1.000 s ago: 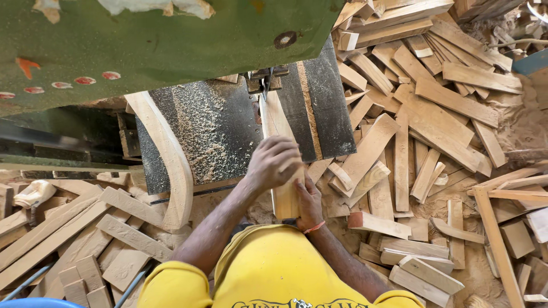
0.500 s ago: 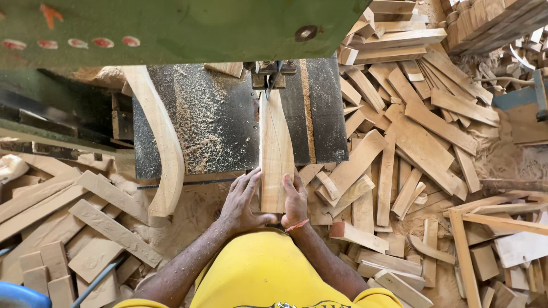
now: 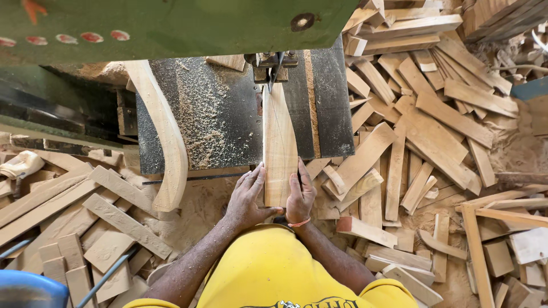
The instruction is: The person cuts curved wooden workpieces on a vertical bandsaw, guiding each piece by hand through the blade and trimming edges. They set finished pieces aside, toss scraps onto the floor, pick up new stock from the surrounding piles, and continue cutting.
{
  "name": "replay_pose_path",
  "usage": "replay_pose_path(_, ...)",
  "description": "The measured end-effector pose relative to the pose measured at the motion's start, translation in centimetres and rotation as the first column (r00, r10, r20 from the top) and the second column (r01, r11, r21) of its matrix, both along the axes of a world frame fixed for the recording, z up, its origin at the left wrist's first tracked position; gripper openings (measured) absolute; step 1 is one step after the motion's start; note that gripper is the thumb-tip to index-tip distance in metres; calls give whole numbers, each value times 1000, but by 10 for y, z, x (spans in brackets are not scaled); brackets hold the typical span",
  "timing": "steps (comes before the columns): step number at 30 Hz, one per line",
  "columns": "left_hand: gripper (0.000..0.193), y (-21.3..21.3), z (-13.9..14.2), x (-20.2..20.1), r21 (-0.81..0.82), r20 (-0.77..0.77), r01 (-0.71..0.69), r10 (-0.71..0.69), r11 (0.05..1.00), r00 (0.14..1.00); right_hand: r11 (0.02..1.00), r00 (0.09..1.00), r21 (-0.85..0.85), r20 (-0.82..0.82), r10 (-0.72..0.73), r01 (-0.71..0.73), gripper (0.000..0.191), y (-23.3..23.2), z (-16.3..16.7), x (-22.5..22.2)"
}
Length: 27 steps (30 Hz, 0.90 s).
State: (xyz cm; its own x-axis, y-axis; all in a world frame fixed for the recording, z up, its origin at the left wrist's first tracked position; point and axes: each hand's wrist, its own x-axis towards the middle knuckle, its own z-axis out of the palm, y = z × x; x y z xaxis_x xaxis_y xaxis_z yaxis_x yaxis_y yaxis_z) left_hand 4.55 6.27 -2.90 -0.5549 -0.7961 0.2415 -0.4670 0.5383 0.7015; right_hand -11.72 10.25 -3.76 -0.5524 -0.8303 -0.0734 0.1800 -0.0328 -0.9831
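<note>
Since earlier, no real shift: both hands, left (image 3: 246, 197) and right (image 3: 299, 197), gripping pale tapered board (image 3: 279, 145).

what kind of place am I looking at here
Most likely a woodworking or carpentry workshop. A band saw's sawdust-covered table carries a wooden board that both hands feed toward the blade, and cut timber offcuts lie heaped on the sawdust floor.

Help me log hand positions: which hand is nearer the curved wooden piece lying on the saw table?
Left. The left hand grips the board's left edge, on the curved piece's side; the right hand holds the far edge.
</note>
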Motion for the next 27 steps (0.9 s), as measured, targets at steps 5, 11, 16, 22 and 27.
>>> replay_pose_path(5,125,-1,-1,1,2,15,11,-11,1000,1000,1000,998,-24,-65,6,-7,46,0,-1,-1)
replay_pose_path(11,125,-7,-1,2,12,11,19,-19,1000,1000,1000,1000,-28,-2,5,-5,46,-5,-7,-1)
replay_pose_path(16,127,-11,0,4,35,35,30,-31,999,999,999,1000,-38,-20,-18,17,46,-7,-16,1)
replay_pose_path(22,129,-17,3,2,48,20,11,-12,999,1000,997,999,-63,-26,46,-47,49,-16,-10,-1)
replay_pose_path(27,130,-13,5,4,98,27,8,-11,995,1000,983,993,152,80,88,-99,64,-12,10,-2)
